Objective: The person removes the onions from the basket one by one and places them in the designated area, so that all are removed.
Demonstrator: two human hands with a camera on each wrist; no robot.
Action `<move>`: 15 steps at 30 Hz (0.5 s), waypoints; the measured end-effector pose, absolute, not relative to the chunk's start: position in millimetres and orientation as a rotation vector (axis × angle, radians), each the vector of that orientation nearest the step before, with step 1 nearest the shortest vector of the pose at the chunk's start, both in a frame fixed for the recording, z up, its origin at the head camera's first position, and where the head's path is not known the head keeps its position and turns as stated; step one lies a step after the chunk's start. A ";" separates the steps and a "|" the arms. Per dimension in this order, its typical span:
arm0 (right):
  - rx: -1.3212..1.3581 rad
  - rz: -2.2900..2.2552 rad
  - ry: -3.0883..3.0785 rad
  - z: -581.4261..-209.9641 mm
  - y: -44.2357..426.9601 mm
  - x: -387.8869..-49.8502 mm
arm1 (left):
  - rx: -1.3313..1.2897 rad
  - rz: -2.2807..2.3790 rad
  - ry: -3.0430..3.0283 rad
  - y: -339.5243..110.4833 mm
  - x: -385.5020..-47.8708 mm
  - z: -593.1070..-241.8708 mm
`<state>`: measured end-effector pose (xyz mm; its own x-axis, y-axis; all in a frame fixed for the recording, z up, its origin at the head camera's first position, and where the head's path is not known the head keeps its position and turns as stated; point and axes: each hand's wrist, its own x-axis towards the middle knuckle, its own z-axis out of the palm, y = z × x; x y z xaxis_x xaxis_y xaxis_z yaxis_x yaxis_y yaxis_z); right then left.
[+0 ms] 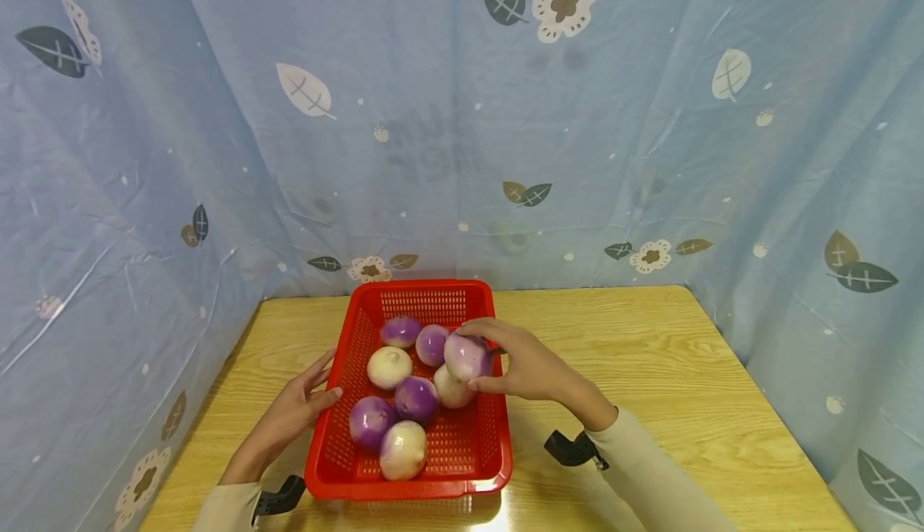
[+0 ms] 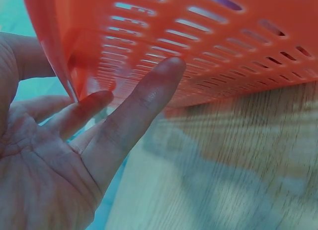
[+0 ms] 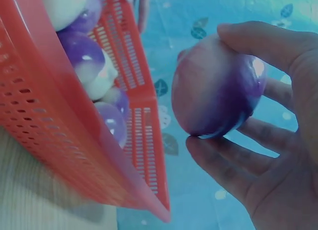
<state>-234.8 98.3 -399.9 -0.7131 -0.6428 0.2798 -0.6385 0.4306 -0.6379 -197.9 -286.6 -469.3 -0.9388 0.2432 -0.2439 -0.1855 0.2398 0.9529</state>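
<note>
A red plastic basket (image 1: pixel 462 490) with slotted walls stands on the table, holding several purple-and-white turnips (image 1: pixel 390 367). Over its right side, my right hand (image 1: pixel 530 363) grips one turnip (image 3: pixel 218 88) between thumb and fingers. In the right wrist view that turnip is clear of the basket wall, its purple part toward the palm. My left hand (image 1: pixel 292 412) is at the basket's left side. Its thumb lies over the rim, and its fingers (image 2: pixel 144 108) touch the slotted outer wall from below.
The wooden table (image 1: pixel 599 331) extends to both sides of the basket. A blue curtain (image 1: pixel 433 155) with leaf and flower prints hangs behind and along the sides. Black straps with mounts (image 1: pixel 570 448) sit at both wrists.
</note>
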 end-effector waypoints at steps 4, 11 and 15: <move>-1.150 -1.281 2.666 -398.5 103.9 -237.2 | 0.069 1.751 2.183 -286.2 -197.5 -470.0; -1.062 -1.442 2.710 -399.3 114.2 -243.2 | 0.055 1.753 2.185 -286.4 -197.4 -471.8; -1.022 -1.505 2.733 -402.2 119.1 -248.1 | 0.071 1.747 2.188 -286.2 -197.5 -472.4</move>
<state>-248.1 119.1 -402.2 -0.7972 -0.4511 0.4012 -0.5803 0.3892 -0.7154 -197.5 -286.2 -472.4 -0.9413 0.2468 -0.2302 -0.1699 0.2430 0.9550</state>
